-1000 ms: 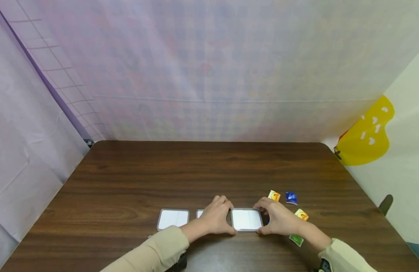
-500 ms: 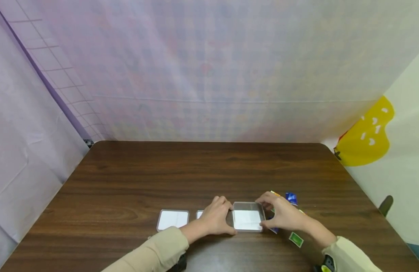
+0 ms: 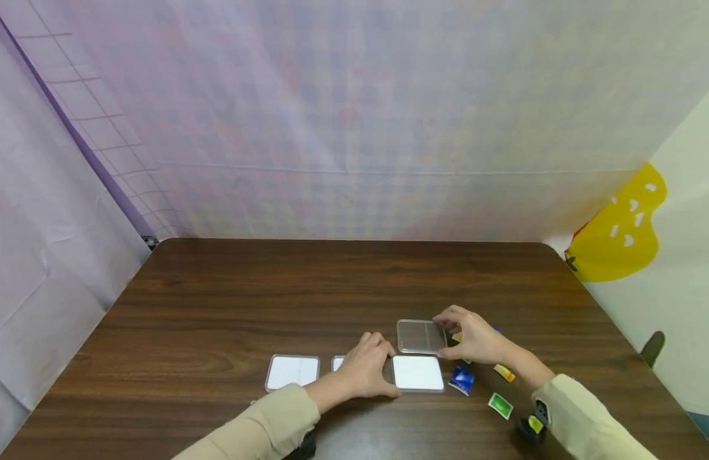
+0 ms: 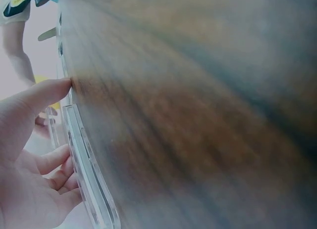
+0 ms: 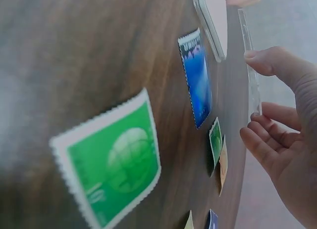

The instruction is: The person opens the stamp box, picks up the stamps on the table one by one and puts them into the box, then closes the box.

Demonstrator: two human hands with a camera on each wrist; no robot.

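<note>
My right hand [image 3: 475, 338] pinches a clear plastic lid [image 3: 420, 337] by its right edge, thumb on one side and fingers on the other. The lid is held just behind a shallow clear case base [image 3: 418, 374] with a white insert. Around the base's left end my left hand [image 3: 363, 367] spreads thumb and fingertips, holding its corners. Under that hand lies a second case [image 3: 336, 362], mostly hidden. Right of the base are a blue stamp [image 3: 462, 380], an orange stamp [image 3: 504, 372] and a green stamp [image 5: 119, 160]. More stamps are partly hidden by my right hand.
A third white-filled case [image 3: 294, 370] lies farther left on the brown wooden table [image 3: 331, 287]. A pale patterned curtain [image 3: 354, 128] hangs behind the table. A yellow printed shape [image 3: 619, 230] marks the sheet at the right.
My right hand has lifted the lid off the base and moved it backward, uncovering the white insert. The left hand has stayed in place. The blue and green stamps now show more fully.
</note>
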